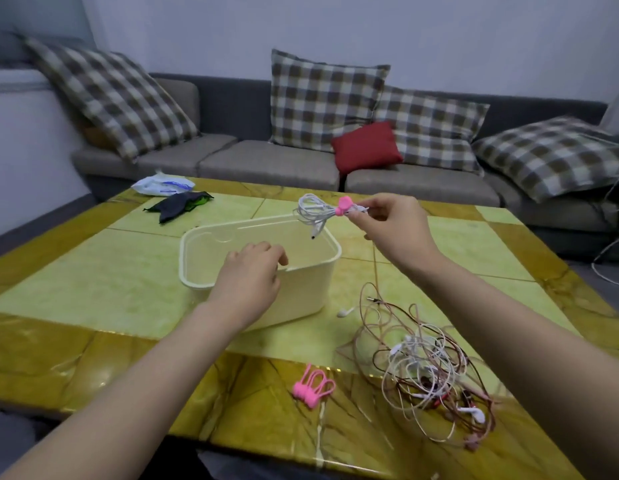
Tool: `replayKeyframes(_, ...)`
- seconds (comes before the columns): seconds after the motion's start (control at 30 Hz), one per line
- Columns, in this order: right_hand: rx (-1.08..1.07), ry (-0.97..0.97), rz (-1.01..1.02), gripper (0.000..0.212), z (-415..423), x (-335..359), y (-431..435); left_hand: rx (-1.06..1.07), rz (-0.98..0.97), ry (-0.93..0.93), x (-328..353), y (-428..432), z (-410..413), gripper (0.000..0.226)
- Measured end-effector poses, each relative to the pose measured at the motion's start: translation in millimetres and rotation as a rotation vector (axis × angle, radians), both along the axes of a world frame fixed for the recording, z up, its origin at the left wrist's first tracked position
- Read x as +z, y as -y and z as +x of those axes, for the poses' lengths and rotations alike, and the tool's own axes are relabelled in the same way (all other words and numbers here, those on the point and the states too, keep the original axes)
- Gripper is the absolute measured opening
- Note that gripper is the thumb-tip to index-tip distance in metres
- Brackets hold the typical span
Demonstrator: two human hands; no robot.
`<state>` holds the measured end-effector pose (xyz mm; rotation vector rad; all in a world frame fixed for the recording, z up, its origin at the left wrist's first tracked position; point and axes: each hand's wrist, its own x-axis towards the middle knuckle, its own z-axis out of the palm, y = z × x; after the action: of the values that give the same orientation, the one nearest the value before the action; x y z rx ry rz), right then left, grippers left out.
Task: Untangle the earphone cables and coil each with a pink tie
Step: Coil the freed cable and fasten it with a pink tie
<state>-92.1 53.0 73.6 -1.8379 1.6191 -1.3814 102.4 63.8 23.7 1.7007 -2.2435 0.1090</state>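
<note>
My right hand (391,226) pinches a coiled white earphone cable (313,213) bound by a pink tie (344,206), holding it in the air above the far right corner of a cream plastic box (301,292). The cable's plug dangles over the box. My left hand (249,275) hovers at the box's near rim with its fingers loosely curled, holding nothing. A tangle of white, pink and brown earphone cables (429,375) lies on the table at the near right. A small bunch of pink ties (311,386) lies left of the tangle.
The green and yellow tiled table (93,278) carries a dark cloth (179,206) and a white plastic packet (162,185) at its far left. A grey sofa with checked cushions and a red pillow (366,147) stands behind the table.
</note>
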Motion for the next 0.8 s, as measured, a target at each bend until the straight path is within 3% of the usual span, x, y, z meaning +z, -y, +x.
replayKeyframes(0.27, 0.002, -0.067, 0.015, 0.018, 50.5, -15.5, 51.4, -0.033, 0.0, -0.042, -2.2, 13.3, 4.9, 0.017)
replayKeyframes(0.5, 0.108, -0.41, 0.236, 0.026, 55.0, -52.6, 54.3, -0.031, -0.03, -0.056, -3.8, 13.0, 5.8, 0.019)
replayKeyframes(0.7, 0.049, -0.533, -0.009, 0.023, 13.6, -51.5, 18.6, -0.031, -0.05, -0.036, -3.7, 11.5, 2.1, 0.021)
replayKeyframes(0.8, 0.023, -0.614, -0.022, 0.021, -18.7, -54.4, -4.5, -0.064, -0.135, -0.069, -10.0, 3.6, -11.8, 0.027)
